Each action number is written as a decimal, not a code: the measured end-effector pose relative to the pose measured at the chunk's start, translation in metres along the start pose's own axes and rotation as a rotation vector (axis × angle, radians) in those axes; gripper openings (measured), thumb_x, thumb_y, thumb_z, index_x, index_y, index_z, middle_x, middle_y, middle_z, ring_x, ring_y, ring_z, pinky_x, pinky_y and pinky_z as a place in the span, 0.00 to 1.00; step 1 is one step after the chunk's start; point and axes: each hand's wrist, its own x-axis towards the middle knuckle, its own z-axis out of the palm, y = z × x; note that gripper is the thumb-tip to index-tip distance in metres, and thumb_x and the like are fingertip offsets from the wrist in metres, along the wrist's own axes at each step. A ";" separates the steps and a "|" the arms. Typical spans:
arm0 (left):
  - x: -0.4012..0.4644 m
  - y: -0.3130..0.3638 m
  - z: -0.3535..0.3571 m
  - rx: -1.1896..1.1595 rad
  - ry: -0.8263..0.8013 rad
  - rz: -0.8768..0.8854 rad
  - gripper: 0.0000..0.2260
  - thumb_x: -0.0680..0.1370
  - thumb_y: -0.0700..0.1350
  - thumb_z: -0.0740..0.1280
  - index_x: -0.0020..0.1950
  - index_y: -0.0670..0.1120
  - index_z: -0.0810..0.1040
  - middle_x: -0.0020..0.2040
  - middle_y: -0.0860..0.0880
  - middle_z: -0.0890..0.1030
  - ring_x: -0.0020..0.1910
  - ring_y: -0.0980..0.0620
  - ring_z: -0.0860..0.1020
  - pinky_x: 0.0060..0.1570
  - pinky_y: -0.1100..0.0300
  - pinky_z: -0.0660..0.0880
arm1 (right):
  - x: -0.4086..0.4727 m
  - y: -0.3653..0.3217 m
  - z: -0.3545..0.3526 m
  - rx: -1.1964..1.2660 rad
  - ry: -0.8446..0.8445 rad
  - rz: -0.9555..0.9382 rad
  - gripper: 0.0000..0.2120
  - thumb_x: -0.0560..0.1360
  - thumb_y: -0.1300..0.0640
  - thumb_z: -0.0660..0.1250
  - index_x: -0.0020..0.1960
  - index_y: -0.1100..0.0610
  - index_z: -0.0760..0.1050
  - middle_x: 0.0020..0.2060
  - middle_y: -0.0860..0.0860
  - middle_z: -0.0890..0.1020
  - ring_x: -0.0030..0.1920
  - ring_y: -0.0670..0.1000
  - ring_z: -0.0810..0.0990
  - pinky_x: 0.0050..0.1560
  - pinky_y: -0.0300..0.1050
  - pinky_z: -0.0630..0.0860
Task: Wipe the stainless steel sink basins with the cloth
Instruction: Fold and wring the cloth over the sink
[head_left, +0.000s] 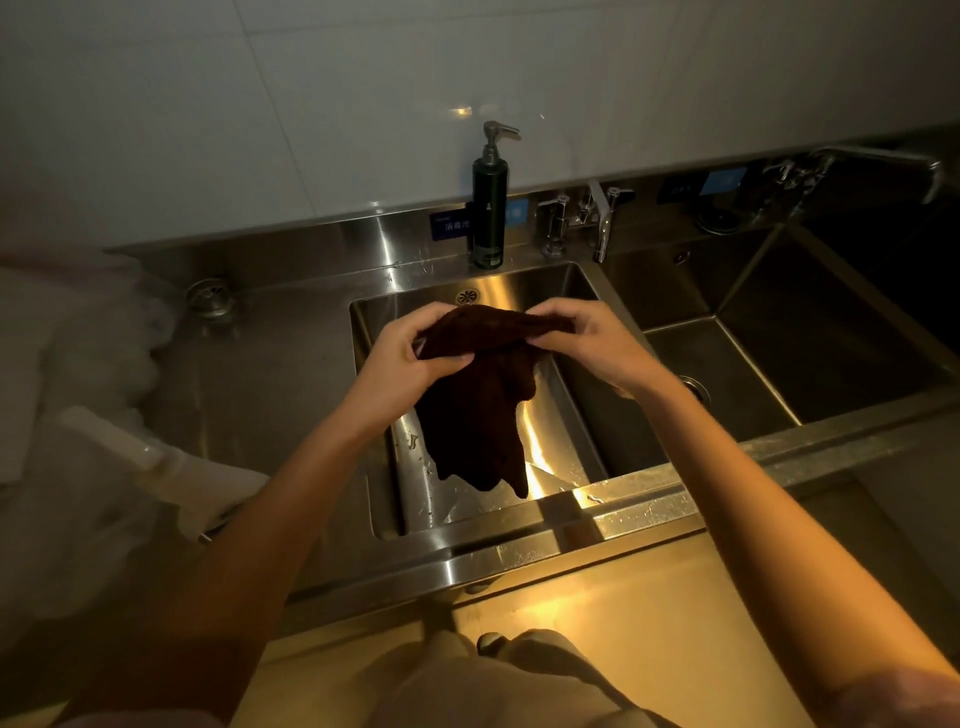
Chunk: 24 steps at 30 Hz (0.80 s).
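Note:
A dark brown cloth (480, 410) hangs bunched above the left stainless steel basin (519, 291). My left hand (400, 358) grips its upper left edge and my right hand (587, 340) pinches its upper right edge, so the cloth droops between and below them. Water drops and streaks show on the lit floor of this basin near its front wall. To the right lies a second basin (727, 364), with a round drain (693, 387) partly hidden behind my right wrist.
A dark pump bottle (488, 218) stands on the back ledge. Beside it is a tap (597, 218), and another tap (878, 171) at far right. A strainer plug (210, 299) lies on the left drainboard. White plastic items (119, 447) sit at left.

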 end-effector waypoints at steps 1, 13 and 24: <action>-0.001 -0.002 -0.001 -0.001 0.001 -0.008 0.15 0.75 0.36 0.70 0.56 0.54 0.79 0.51 0.58 0.82 0.54 0.60 0.79 0.50 0.70 0.75 | 0.000 -0.005 -0.006 -0.050 0.020 -0.019 0.08 0.76 0.64 0.66 0.54 0.58 0.78 0.47 0.49 0.81 0.50 0.45 0.80 0.53 0.40 0.78; -0.005 -0.004 -0.009 0.570 0.129 0.327 0.15 0.71 0.43 0.75 0.55 0.49 0.75 0.57 0.52 0.76 0.56 0.60 0.74 0.56 0.70 0.72 | 0.011 -0.057 -0.002 -0.439 -0.101 -0.148 0.07 0.75 0.57 0.68 0.51 0.48 0.78 0.45 0.45 0.81 0.50 0.44 0.80 0.56 0.54 0.77; 0.010 0.004 -0.021 0.596 0.043 0.142 0.18 0.69 0.41 0.76 0.58 0.44 0.79 0.44 0.58 0.79 0.43 0.68 0.78 0.46 0.77 0.72 | 0.005 -0.042 -0.031 -0.541 -0.087 -0.093 0.08 0.74 0.51 0.68 0.54 0.46 0.79 0.47 0.43 0.83 0.51 0.41 0.80 0.56 0.51 0.78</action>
